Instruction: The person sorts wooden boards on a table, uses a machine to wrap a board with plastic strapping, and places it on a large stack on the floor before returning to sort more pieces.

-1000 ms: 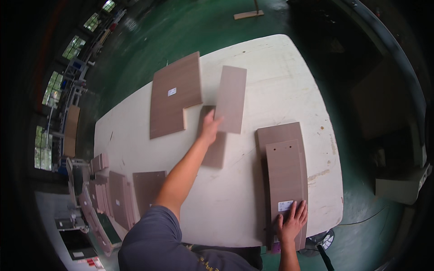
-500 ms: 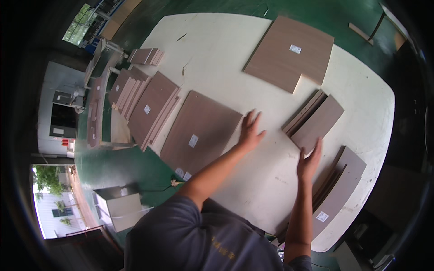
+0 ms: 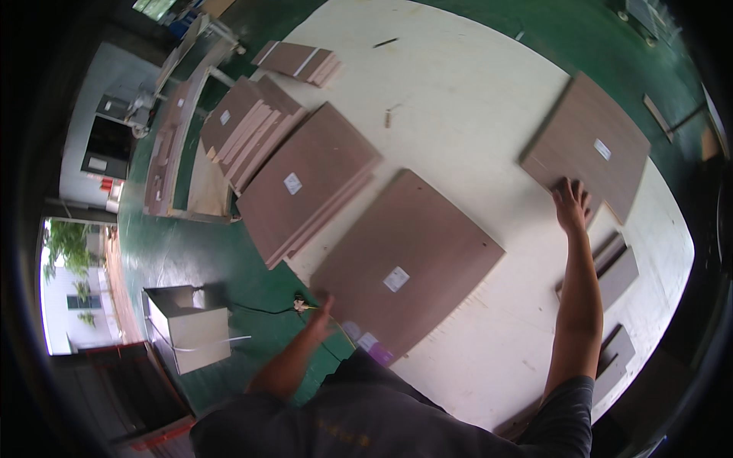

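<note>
My right hand [image 3: 571,204] reaches far out to the right, its slightly bent fingers apart over the near edge of a brown wooden panel [image 3: 588,137] with a notched corner and a white label. No grip on that panel shows. Low on the left, my left hand [image 3: 323,319] is smeared by motion beside the left edge of a large brown panel [image 3: 408,263]. This panel lies flat in front of me, with a white label, small holes and clear round stickers near its closest corner. Whether the left hand touches it, I cannot tell.
Stacked brown boards [image 3: 305,187] stand along the table's left side, with a strapped bundle [image 3: 301,62] behind. Narrow boards [image 3: 615,271] and more pieces [image 3: 615,359] lie at the right edge of the white table [image 3: 458,91]. A pale box [image 3: 191,332] sits on the green floor.
The view has shifted, so the table contents appear elsewhere. My right hand has gone from the narrow boards out to the notched panel. My left hand has crossed to the large panel's left side.
</note>
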Tool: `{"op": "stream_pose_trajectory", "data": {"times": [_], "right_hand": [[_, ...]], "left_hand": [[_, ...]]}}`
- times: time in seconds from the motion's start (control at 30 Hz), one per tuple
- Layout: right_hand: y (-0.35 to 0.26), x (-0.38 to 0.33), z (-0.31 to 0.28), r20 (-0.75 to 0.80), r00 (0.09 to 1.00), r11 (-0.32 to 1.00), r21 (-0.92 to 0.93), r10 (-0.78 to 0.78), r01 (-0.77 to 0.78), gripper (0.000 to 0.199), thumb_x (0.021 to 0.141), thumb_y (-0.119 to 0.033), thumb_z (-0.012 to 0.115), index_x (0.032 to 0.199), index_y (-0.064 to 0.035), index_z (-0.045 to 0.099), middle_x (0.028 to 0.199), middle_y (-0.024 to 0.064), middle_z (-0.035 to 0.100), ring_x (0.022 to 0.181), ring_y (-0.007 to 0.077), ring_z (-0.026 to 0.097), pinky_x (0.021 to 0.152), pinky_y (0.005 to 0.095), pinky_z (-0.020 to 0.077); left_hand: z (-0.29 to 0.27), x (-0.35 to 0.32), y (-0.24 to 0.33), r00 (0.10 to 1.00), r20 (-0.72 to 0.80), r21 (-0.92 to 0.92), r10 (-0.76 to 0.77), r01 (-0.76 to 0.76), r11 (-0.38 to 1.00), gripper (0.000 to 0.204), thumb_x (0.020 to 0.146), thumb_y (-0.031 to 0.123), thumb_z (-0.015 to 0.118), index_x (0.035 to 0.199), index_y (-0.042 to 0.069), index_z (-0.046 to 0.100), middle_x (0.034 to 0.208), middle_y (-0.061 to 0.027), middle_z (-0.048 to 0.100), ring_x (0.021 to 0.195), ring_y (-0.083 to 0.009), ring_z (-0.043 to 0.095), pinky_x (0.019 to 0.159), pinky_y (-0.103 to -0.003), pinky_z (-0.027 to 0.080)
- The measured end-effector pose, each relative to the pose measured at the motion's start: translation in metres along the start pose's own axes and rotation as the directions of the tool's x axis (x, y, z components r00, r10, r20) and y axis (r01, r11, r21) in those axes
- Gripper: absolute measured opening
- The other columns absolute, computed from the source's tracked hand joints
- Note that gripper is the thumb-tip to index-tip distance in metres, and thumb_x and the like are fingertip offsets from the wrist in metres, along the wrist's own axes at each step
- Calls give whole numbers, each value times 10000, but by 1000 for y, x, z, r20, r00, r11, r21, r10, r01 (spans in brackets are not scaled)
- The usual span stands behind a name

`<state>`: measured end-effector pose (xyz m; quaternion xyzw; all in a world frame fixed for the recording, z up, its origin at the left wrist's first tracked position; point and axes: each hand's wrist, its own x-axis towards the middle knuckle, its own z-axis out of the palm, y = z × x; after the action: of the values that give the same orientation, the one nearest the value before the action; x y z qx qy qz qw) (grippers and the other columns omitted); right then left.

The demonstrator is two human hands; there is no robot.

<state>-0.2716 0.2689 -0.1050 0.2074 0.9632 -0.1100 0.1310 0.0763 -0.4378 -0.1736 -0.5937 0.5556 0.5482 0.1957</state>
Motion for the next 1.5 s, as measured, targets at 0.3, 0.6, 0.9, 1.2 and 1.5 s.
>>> {"op": "stream_pose_trajectory", "data": {"times": [0.3,0.6,0.9,1.2,1.5], "right_hand": [[-37,-60,57,-57,990,986,-112,-130,123,630,1031,-417,543,1616,-358,319,1727,49,189,1566,405,187,1194,664,224],[-72,-118,45,151,982,991,-52,-116,125,608,1047,-392,507,1618,-363,301,1742,17,127,1591,362,122,1139,756,215],[-70,-180,62,151,961,966,-75,-233,246,711,974,-215,566,1622,-343,301,1741,-36,123,1590,338,132,1185,735,170],[-167,-457,113,271,931,963,-45,-243,264,808,993,-473,558,1665,-233,179,1751,26,21,1603,343,19,1218,712,56],[-156,-572,166,357,906,239,922,-225,-304,553,1047,-380,496,1467,-23,534,1500,157,532,1436,399,434,1202,518,322]], "left_hand": [[46,-74,14,996,57,134,-62,54,990,652,867,526,791,1321,95,608,1231,-81,605,1013,-221,610,788,-425,572],[-45,-43,-28,921,388,-62,25,-1,998,494,898,346,790,1286,80,642,1142,-50,663,964,-216,662,719,-393,573],[-157,-96,16,482,573,-641,663,-241,729,417,855,50,693,1267,46,625,1246,-89,673,1212,-275,639,952,-448,564],[-198,-269,123,503,527,-514,685,-453,728,620,871,62,670,1469,68,504,1399,-94,599,1309,-316,573,1061,-523,497],[-74,-172,109,545,777,-310,316,-106,945,405,890,33,691,1281,126,639,1236,-68,700,1095,-256,698,830,-445,645]]}}
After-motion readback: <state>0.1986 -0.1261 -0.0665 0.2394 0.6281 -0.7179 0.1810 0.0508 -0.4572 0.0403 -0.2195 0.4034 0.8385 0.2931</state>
